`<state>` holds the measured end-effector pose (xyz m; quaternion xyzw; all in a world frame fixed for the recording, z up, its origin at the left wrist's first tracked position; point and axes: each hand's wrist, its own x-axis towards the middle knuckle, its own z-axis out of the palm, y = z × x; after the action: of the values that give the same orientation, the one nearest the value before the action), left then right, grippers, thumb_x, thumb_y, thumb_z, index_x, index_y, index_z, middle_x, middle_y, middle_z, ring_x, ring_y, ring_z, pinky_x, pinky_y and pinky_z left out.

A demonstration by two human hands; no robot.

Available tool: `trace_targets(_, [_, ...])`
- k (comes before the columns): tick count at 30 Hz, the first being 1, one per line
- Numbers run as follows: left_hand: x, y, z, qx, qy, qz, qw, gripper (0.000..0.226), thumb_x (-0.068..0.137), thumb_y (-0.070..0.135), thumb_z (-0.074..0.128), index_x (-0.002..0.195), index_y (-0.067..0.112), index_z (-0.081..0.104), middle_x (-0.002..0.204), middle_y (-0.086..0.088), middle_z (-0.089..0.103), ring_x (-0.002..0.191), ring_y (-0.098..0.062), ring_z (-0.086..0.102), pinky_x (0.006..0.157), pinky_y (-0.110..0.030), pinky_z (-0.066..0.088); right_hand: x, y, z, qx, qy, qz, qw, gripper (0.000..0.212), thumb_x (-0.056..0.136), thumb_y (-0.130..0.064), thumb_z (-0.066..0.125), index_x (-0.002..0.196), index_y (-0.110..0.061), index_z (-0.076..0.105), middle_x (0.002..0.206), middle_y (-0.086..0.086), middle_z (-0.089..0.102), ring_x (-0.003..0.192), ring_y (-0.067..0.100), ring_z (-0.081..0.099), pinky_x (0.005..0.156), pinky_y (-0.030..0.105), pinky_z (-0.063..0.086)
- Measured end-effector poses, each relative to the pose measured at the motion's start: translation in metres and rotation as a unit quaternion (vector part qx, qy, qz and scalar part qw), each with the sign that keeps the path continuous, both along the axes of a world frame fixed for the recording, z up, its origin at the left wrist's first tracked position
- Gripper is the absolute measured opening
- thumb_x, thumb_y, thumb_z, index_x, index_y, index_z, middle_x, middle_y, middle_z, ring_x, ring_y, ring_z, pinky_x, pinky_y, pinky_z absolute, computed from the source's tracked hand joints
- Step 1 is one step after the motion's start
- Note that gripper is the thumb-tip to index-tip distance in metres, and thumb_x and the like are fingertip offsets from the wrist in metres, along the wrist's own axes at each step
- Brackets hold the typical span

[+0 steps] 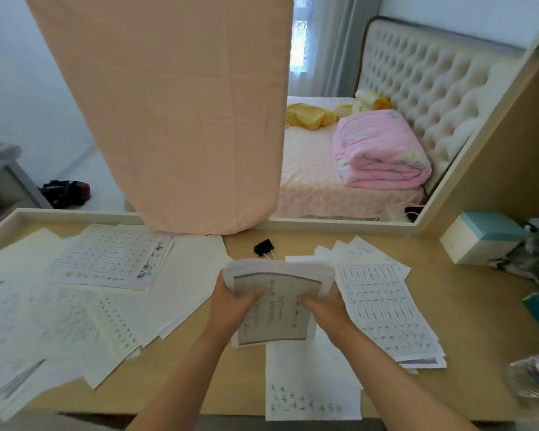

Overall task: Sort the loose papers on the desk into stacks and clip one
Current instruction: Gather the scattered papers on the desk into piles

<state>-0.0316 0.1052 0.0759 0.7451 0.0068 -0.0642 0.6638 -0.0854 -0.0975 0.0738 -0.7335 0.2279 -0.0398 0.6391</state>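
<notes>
**First coach:** Start nearest you. A single sheet (311, 384) lies flat at the front edge of the counter (467, 321), between your forearms. Mind it when you bring the papers down.

**Second coach:** Just past it, your left hand (231, 303) and right hand (324, 306) each grip one side of the bundle of papers (277, 293), thumbs on the printed face and fingers curled behind. The bundle is tilted toward you with its top edge fanned. I cannot tell whether its lower edge touches the counter.

**First coach:** Squaring that fan is the step in hand, I judge. Loosen both grips a little, stand the bundle on its lower edge on bare wood, and tap until the sheets line up. Then turn it and tap a long edge too.

**Second coach:** Don't squeeze. Thin paper is likely to buckle, and the middle sheets may slip out of line.

**First coach:** Just beside your right hand lies the sorted stack (386, 312), with the sheets behind it splayed. To your left the loose papers (91, 306) overlap in a wide spread and look not yet sorted.

**Second coach:** Just beyond the bundle's top edge sits the black binder clip (264, 247), its wire handles pointing toward you. Once the edges are flush, hold the bundle in one hand and reach for the clip with the other.

**First coach:** Farther back a peach cloth (168, 104) hangs down to the counter. You need nothing there.
</notes>
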Motion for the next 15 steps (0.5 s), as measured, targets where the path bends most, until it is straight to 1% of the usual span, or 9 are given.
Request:
trace_targets(2, [0.003,-0.002,0.003,-0.014,-0.011,0.016,1.0,0.049,0.075,0.027,0.084,0.115,0.027,0.057,0.105,0.009,0.068,0.092,-0.005,0.068,0.072,-0.027,0.058,0.005,0.004,0.002,0.007,0.004,-0.011,1.0,0.047,0.08,0.0,0.069,0.117,-0.025,0.054,0.105,0.0,0.067,0.098,0.016,0.066,0.071,0.029,0.054])
trace_targets(4, [0.01,0.002,0.01,-0.041,-0.03,0.03,0.998,0.037,0.08,0.03,0.08,0.11,0.024,0.06,0.099,0.007,0.068,0.087,-0.005,0.068,0.069,-0.024,0.056,0.011,0.004,0.006,0.005,0.002,-0.031,0.999,0.039,0.081,0.006,0.06,0.107,-0.022,0.055,0.102,0.005,0.067,0.095,0.022,0.067,0.072,0.036,0.057])
trace_targets(5, [0.014,0.005,0.014,-0.06,-0.043,0.033,0.997,0.033,0.082,0.034,0.077,0.107,0.021,0.06,0.097,0.005,0.068,0.084,-0.006,0.067,0.067,-0.021,0.055,0.013,0.003,0.008,0.001,-0.001,-0.038,0.999,0.038,0.081,0.008,0.057,0.104,-0.022,0.056,0.101,0.006,0.067,0.095,0.024,0.066,0.073,0.038,0.057])
trace_targets(7, [0.021,0.007,0.024,-0.088,-0.062,0.031,0.994,0.032,0.083,0.041,0.069,0.099,0.015,0.06,0.09,0.003,0.064,0.076,-0.004,0.062,0.063,-0.015,0.05,0.016,0.004,0.007,-0.007,0.006,-0.037,0.999,0.042,0.081,0.011,0.053,0.103,-0.025,0.057,0.101,0.004,0.068,0.095,0.021,0.066,0.07,0.033,0.055])
trace_targets(9, [0.025,0.003,0.028,-0.087,-0.058,0.042,0.994,0.023,0.09,0.038,0.062,0.089,0.015,0.061,0.082,0.007,0.06,0.07,-0.001,0.056,0.059,-0.013,0.045,0.016,0.012,0.005,-0.016,0.017,-0.028,0.999,0.046,0.081,0.012,0.052,0.106,-0.026,0.057,0.102,0.001,0.068,0.097,0.017,0.064,0.068,0.027,0.051])
trace_targets(12, [0.03,-0.006,0.028,-0.076,-0.032,0.079,0.993,0.019,0.095,0.023,0.057,0.078,0.016,0.057,0.072,0.009,0.053,0.07,-0.01,0.049,0.063,-0.024,0.039,0.019,0.02,0.003,-0.041,0.016,-0.027,0.999,0.043,0.082,0.012,0.052,0.104,-0.024,0.059,0.099,0.0,0.068,0.097,0.016,0.065,0.064,0.021,0.049])
trace_targets(14, [0.036,-0.005,0.032,-0.081,-0.049,0.087,0.992,0.018,0.095,0.018,0.054,0.079,0.013,0.056,0.072,0.009,0.052,0.069,-0.007,0.046,0.065,-0.027,0.036,0.025,0.021,0.006,-0.055,0.006,-0.036,0.998,0.039,0.086,0.011,0.052,0.101,-0.025,0.057,0.095,-0.004,0.066,0.091,0.009,0.063,0.061,0.015,0.046])
trace_targets(15, [0.039,-0.003,0.035,-0.081,-0.066,0.087,0.991,0.017,0.096,0.02,0.054,0.081,0.013,0.057,0.074,0.008,0.053,0.068,-0.005,0.047,0.066,-0.026,0.037,0.028,0.02,0.006,-0.06,-0.002,-0.043,0.997,0.037,0.087,0.009,0.053,0.104,-0.024,0.056,0.096,-0.006,0.065,0.091,0.006,0.062,0.06,0.013,0.045])
